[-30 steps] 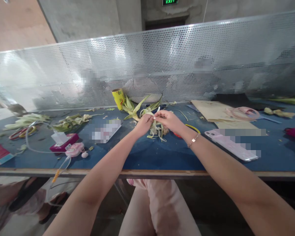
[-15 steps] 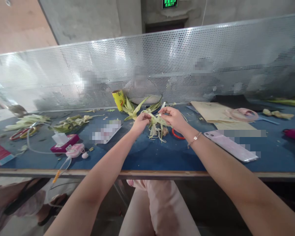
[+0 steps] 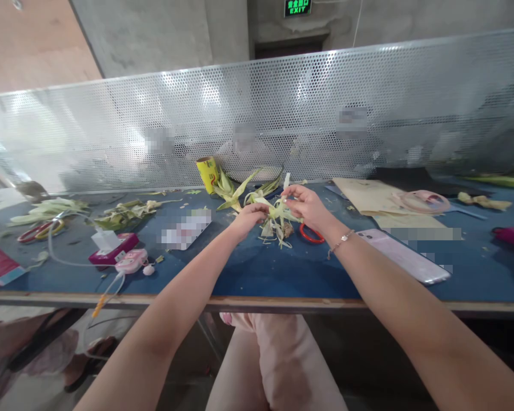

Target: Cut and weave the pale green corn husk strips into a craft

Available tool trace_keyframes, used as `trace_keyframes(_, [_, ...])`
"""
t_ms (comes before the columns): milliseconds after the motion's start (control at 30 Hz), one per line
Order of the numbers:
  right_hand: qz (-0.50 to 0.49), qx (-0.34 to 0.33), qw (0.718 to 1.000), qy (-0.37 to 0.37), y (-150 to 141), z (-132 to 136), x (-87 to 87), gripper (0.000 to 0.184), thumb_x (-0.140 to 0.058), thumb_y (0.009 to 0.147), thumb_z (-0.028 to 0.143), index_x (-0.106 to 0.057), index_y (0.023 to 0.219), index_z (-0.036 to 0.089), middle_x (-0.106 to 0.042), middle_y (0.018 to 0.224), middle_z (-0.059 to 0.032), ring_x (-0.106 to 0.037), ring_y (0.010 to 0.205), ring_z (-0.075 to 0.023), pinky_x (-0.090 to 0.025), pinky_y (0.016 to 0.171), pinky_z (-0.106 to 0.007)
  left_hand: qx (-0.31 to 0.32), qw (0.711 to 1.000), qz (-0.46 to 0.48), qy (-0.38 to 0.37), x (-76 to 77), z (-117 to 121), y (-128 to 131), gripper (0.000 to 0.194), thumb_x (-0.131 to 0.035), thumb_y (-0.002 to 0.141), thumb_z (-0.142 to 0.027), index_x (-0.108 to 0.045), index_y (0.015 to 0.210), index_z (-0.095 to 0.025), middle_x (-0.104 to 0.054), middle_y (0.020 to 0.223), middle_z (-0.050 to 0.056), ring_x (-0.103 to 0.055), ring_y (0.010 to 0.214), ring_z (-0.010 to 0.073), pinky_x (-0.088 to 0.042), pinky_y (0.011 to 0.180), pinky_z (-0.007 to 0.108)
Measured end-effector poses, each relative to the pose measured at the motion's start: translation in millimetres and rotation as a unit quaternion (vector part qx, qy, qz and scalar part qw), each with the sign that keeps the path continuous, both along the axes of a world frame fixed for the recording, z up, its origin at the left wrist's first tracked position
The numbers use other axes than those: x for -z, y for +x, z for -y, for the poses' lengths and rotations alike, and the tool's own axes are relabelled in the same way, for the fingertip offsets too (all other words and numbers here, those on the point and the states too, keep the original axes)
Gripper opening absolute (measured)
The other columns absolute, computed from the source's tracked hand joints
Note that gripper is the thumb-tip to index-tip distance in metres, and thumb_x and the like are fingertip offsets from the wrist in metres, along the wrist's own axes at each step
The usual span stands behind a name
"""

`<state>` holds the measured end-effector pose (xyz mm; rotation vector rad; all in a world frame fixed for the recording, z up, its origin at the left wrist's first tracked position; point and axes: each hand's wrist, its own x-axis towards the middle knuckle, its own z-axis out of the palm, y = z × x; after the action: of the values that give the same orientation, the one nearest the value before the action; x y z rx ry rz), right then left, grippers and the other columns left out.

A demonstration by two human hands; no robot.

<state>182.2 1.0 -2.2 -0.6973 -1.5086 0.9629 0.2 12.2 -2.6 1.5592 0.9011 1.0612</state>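
My left hand (image 3: 251, 220) pinches the pale, torn corn husk (image 3: 278, 212) from its left side. On the right side, my right hand (image 3: 306, 206) has thumb and fingers pinched on a thin strip of the same husk. A narrow pale end sticks up above that hand. Shredded husk pieces (image 3: 274, 233) hang and lie just below, between my hands. Green corn husks (image 3: 233, 193) lie behind my left hand. Beside my right wrist are red scissor-like handles (image 3: 311, 233), the rest hidden.
A yellow roll (image 3: 207, 174) stands by the perforated metal screen (image 3: 278, 103). A phone (image 3: 402, 256) lies at right, near brown paper (image 3: 364, 197). Left are another phone (image 3: 188, 229), a purple power block (image 3: 112, 250) with cables, scissors (image 3: 40, 231) and more husks (image 3: 126, 217). A person's feet show lower left.
My left hand has shifted slightly right and down, its fingers reaching nearer to my right hand. My right hand has barely moved. The husk strips between them have changed shape a little.
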Motion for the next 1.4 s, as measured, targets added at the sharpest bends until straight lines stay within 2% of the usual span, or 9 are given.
trace_keyframes(200, [-0.006,-0.004,1.0,-0.001,-1,1,-1.2,0.029,-0.072,0.066,0.033,-0.054,0.086,0.021,-0.05,0.083,0.0028,-0.018,0.043,-0.0005,-0.014,0.04,-0.024,0.01,1.0,-0.017,0.009,1.9,-1,1,0.007,-0.061,0.068,-0.016,-0.062,0.074,-0.014,-0.058,0.07,-0.001,-0.051,0.066,0.0076,-0.038,0.065,0.023])
trace_keyframes(333, [-0.008,0.013,1.0,-0.001,0,-1,-0.6,0.031,-0.072,0.066,0.035,-0.054,0.088,0.021,-0.049,0.083,0.003,-0.017,0.044,-0.0006,-0.013,0.04,-0.023,0.01,1.0,-0.009,0.02,3.5,-1,0,0.013,-0.065,0.072,-0.026,-0.059,0.074,-0.015,-0.054,0.069,-0.002,-0.051,0.066,0.0082,-0.038,0.062,0.023])
trace_keyframes(467, [-0.006,0.034,0.999,0.014,2,-4,1.4,0.029,-0.07,0.068,0.036,-0.055,0.088,0.021,-0.05,0.087,0.0019,-0.02,0.045,-0.0009,-0.014,0.039,-0.023,0.048,0.997,0.054,-0.034,1.3,4,1,0.021,-0.07,0.073,-0.031,-0.056,0.076,-0.015,-0.054,0.074,-0.001,-0.053,0.07,0.009,-0.046,0.067,0.026])
trace_keyframes(600, [-0.001,0.044,0.999,0.028,1,-6,3.3,0.025,-0.067,0.071,0.034,-0.055,0.089,0.022,-0.05,0.09,0.0016,-0.022,0.045,-0.001,-0.016,0.039,-0.023,0.059,0.983,0.145,-0.094,-1.8,8,4,0.014,-0.067,0.078,-0.023,-0.056,0.077,-0.015,-0.054,0.073,-0.001,-0.054,0.07,0.0066,-0.051,0.082,0.032])
trace_keyframes(767, [0.012,0.046,0.998,0.031,-2,-5,3.9,0.024,-0.065,0.073,0.034,-0.054,0.09,0.022,-0.051,0.094,0.0004,-0.02,0.045,-0.0015,-0.018,0.039,-0.023,0.016,0.985,0.155,-0.077,0.6,2,4,0.014,-0.069,0.073,-0.009,-0.056,0.069,-0.013,-0.056,0.069,-0.001,-0.057,0.069,0.0055,-0.049,0.089,0.03])
trace_keyframes(900, [0.005,0.064,0.998,0.019,-5,-3,2.7,0.023,-0.065,0.073,0.034,-0.055,0.089,0.021,-0.052,0.094,-0.0008,-0.021,0.046,-0.0018,-0.019,0.039,-0.023,-0.018,0.987,0.152,-0.055,3.6,-5,2,0.015,-0.075,0.065,-0.013,-0.06,0.066,-0.013,-0.06,0.067,0.0,-0.059,0.069,0.0075,-0.049,0.086,0.03])
trace_keyframes(1067, [0.025,0.124,0.991,0.035,-7,-3,1.6,0.022,-0.065,0.071,0.034,-0.058,0.087,0.02,-0.057,0.092,-0.0034,-0.037,0.054,-0.006,-0.028,0.043,-0.023,-0.116,0.986,0.115,0.017,6.6,-11,0,0.013,-0.075,0.062,-0.02,-0.063,0.063,-0.015,-0.059,0.058,-0.002,-0.053,0.059,0.0073,-0.048,0.071,0.027])
trace_keyframes(1233, [0.044,0.139,0.987,0.064,-10,-3,-0.5,0.023,-0.064,0.07,0.033,-0.063,0.089,0.02,-0.062,0.094,-0.0069,-0.05,0.067,-0.0125,-0.038,0.05,-0.025,-0.189,0.977,0.077,0.069,6.9,-15,-4,0.014,-0.077,0.059,-0.022,-0.071,0.07,-0.015,-0.067,0.066,0.001,-0.058,0.067,0.0111,-0.046,0.075,0.029])
trace_keyframes(1400, [0.051,0.149,0.985,0.076,-8,-3,-2.2,0.03,-0.065,0.071,0.035,-0.065,0.097,0.02,-0.064,0.097,-0.0085,-0.053,0.07,-0.0147,-0.042,0.053,-0.028,-0.187,0.973,-0.069,0.119,-1.8,-10,-9,0.006,-0.074,0.063,-0.019,-0.074,0.068,-0.017,-0.069,0.069,0.003,-0.06,0.07,0.0159,-0.045,0.077,0.033])
